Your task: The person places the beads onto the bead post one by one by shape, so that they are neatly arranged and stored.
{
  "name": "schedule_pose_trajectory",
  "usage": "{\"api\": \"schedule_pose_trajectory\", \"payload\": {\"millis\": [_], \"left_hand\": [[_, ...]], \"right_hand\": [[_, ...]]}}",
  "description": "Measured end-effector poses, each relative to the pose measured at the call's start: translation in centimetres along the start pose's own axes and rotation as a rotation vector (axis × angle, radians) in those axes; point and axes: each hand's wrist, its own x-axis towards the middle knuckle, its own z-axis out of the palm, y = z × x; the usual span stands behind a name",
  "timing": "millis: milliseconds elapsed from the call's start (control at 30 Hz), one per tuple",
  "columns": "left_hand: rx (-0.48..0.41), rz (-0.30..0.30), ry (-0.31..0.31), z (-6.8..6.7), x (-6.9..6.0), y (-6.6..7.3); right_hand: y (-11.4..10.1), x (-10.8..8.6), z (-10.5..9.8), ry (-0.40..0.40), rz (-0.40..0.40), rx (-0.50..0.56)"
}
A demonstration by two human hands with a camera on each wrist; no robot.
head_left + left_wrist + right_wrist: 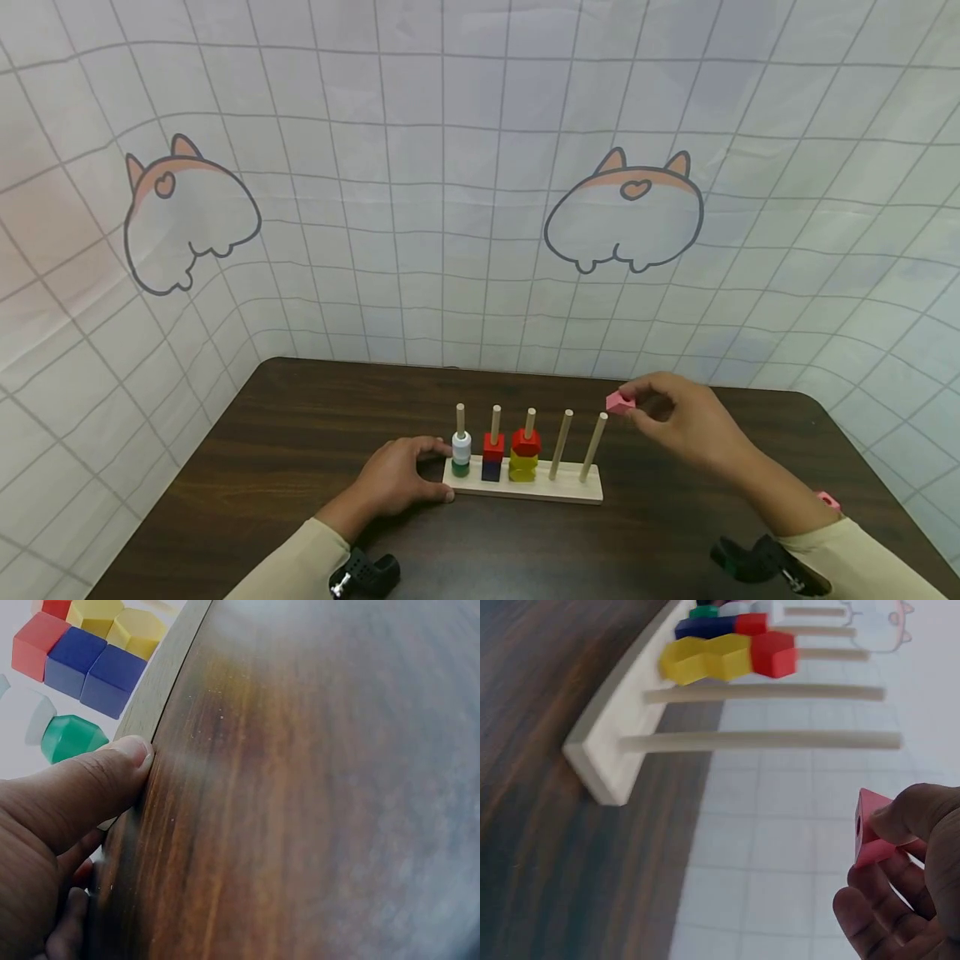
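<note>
A pale wooden peg board point(525, 493) lies on the dark table, its left end gripped by my left hand point(395, 477), thumb on the front edge and fingers behind. White beads point(461, 448) sit over a green bead point(73, 739) on the leftmost peg. The second peg carries a red block point(493, 446) above blue blocks point(112, 680); the third has a red block point(773, 654) above yellow ones point(705, 660). Both right-hand pegs are bare. My right hand point(686, 417) pinches a pink block point(871, 827) with a hole, just right of the rightmost peg's tip and apart from it.
Another pink block point(828, 500) is partly hidden behind my right forearm. The dark wooden table point(315, 408) ends at a white gridded cloth point(480, 250) with cartoon animals. A black strap device point(365, 573) is worn at each wrist.
</note>
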Motion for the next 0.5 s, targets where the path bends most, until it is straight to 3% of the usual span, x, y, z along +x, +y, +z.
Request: {"api": "schedule_pose_trajectory", "payload": {"millis": [233,500], "left_hand": [[-0.001,-0.010,-0.003,-0.1,0.1,-0.1],[-0.004,-0.003,0.001,0.0,0.1,0.0]], "right_hand": [[-1.9,0.7,-0.7,0.041,-0.099,0.026],[-3.5,1.2,-0.2,0.056,-0.166,0.108]]}}
